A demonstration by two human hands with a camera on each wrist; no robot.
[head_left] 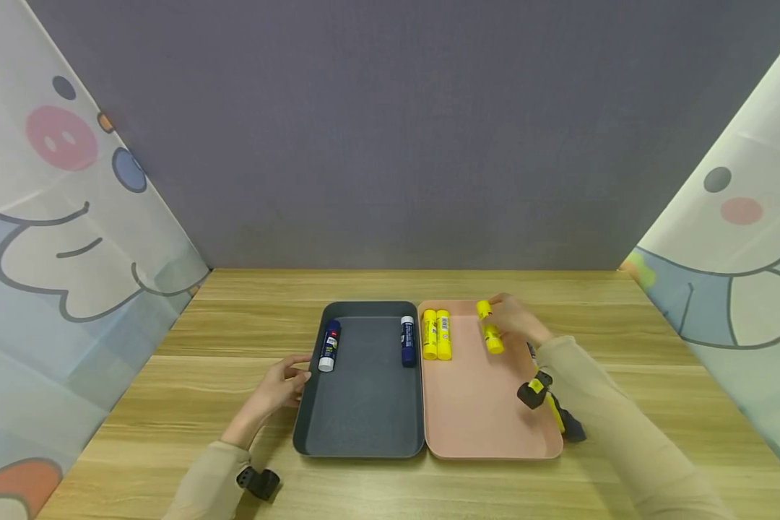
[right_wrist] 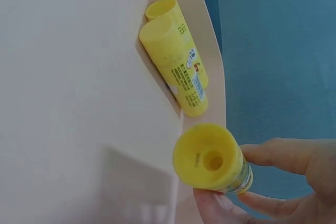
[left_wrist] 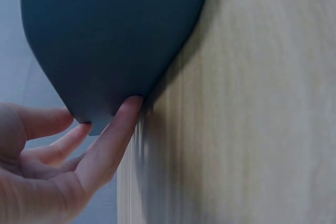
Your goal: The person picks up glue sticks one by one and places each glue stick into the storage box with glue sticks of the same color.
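Observation:
My right hand point(head_left: 513, 318) pinches a yellow glue stick point(head_left: 486, 318) between thumb and fingers, over the upper right of the pink tray point(head_left: 474, 419). In the right wrist view its hollow round end point(right_wrist: 207, 156) faces the camera. Two more yellow glue sticks point(head_left: 430, 336) lie side by side along the pink tray's left wall. My left hand point(head_left: 282, 383) touches the left wall of the dark grey tray point(head_left: 364, 419); its fingertips point(left_wrist: 134, 100) rest against the wall's outside and rim. In that tray lie two dark blue glue sticks with white ends, one by the left wall point(head_left: 329, 347), one by the right point(head_left: 407, 343).
The trays stand side by side on a wooden table point(head_left: 234, 318). Beside the pink tray's right wall, a yellow item point(head_left: 555, 413) and a dark one point(head_left: 573, 427) are partly hidden by my right sleeve point(head_left: 598, 404). A grey panel point(head_left: 396, 144) rises behind the table.

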